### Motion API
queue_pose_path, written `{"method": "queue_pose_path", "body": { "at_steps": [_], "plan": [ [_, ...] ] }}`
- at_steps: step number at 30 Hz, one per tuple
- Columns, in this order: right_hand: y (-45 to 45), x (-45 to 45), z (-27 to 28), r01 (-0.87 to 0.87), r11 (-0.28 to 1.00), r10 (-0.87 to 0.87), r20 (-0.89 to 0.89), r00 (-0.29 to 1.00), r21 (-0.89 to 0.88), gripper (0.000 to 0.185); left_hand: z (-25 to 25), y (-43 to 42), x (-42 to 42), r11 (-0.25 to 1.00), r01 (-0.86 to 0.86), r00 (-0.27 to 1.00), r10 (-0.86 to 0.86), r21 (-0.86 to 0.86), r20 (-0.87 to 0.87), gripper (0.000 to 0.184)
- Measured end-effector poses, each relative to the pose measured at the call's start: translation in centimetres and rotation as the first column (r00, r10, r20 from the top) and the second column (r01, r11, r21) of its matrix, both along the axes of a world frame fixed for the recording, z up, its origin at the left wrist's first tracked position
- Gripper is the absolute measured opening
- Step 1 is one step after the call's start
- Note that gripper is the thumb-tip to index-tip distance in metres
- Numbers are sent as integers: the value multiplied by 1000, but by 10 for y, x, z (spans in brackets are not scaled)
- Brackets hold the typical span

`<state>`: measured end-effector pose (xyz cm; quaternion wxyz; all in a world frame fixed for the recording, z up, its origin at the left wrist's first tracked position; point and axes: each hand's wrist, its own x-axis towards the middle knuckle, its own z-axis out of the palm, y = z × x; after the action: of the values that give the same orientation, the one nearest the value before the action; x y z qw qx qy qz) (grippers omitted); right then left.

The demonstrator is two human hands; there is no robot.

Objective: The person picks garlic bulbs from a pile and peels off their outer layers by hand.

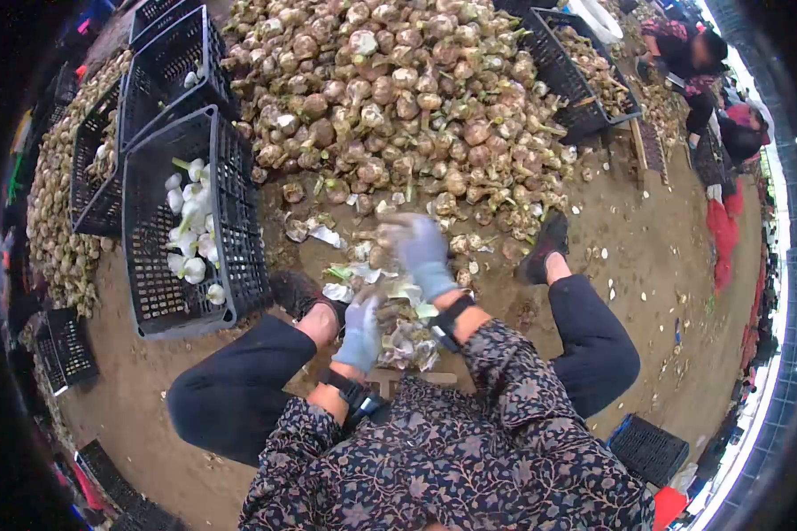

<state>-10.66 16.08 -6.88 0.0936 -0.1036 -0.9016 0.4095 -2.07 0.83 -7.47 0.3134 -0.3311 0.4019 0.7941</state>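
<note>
My left hand point(361, 329), in a grey glove with dirty fingertips, is low between my knees beside a heap of garlic skins point(407, 343). Its fingers are curled, and whatever lies in them is hidden. Farther forward and to the right, my right hand point(421, 254) wears a similar glove; motion smears its fingers, so their grip is unclear. Just beyond it rises a big pile of unpeeled garlic bulbs point(398, 97), brown with soil. Clean white garlic bulbs point(193, 221) lie in a black plastic crate point(243, 239) at my left.
More black crates point(164, 80) stand behind the first one, with another garlic heap point(58, 186) beyond. A crate of garlic point(584, 80) sits at the right of the pile. Other people point(686, 57) are at the far right. A dark crate point(648, 450) lies behind my right knee.
</note>
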Motion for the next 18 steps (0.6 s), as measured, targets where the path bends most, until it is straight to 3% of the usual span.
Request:
{"method": "queue_pose_path", "body": {
  "at_steps": [1, 3, 4, 5, 7, 9, 10, 13, 15, 16, 17, 18],
  "plan": [
    [30, 9, -26, 172, 984, -177, 120, 977, 53, 20, 3, 2, -3, 1000, -10, 1000, 10, -6, 12, 17],
    [83, 19, -66, 393, 902, -428, 258, 866, 178, 23, 17, 5, -6, 988, 134, 986, -125, 78, -109, 29],
    [102, 17, -73, 503, 864, -440, 465, 768, -13, 32, 2, 7, 0, 979, 205, 955, -194, 24, -223, 38],
    [109, 9, -81, 502, 865, -434, 474, 766, -18, 32, 8, 11, -2, 979, 203, 957, -195, 16, -215, 38],
    [118, -13, -102, 469, 856, -510, 493, 705, 217, 38, 32, 18, -10, 935, 350, 925, -356, -64, -136, 38],
    [113, -35, -113, 429, 885, -459, 495, 738, 182, 43, 20, 22, -8, 959, 283, 953, -282, -7, -113, 39],
    [108, -44, -117, 459, 843, -537, 483, 692, 280, 42, 15, 23, -8, 963, 269, 960, -270, -14, -79, 39],
    [111, -51, -111, 450, 845, -533, 513, 673, 289, 48, 2, 18, -3, 970, 244, 966, -244, -18, -78, 38],
    [118, -44, -98, 244, 949, -315, 587, 746, 198, 43, -2, 17, -2, 972, 236, 965, -234, 3, -118, 39],
    [114, -32, -106, 237, 969, -236, 528, 816, 66, 41, -1, 19, -3, 972, 235, 964, -236, -27, -124, 39],
    [106, -16, -101, 230, 971, -229, 521, 822, 65, 41, 0, 21, -3, 972, 230, 964, -235, -57, -128, 40],
    [94, 2, -94, 160, 979, -90, 428, 899, -129, 43, -2, 23, -7, 981, 192, 977, -188, 32, -104, 42]
  ]
}}
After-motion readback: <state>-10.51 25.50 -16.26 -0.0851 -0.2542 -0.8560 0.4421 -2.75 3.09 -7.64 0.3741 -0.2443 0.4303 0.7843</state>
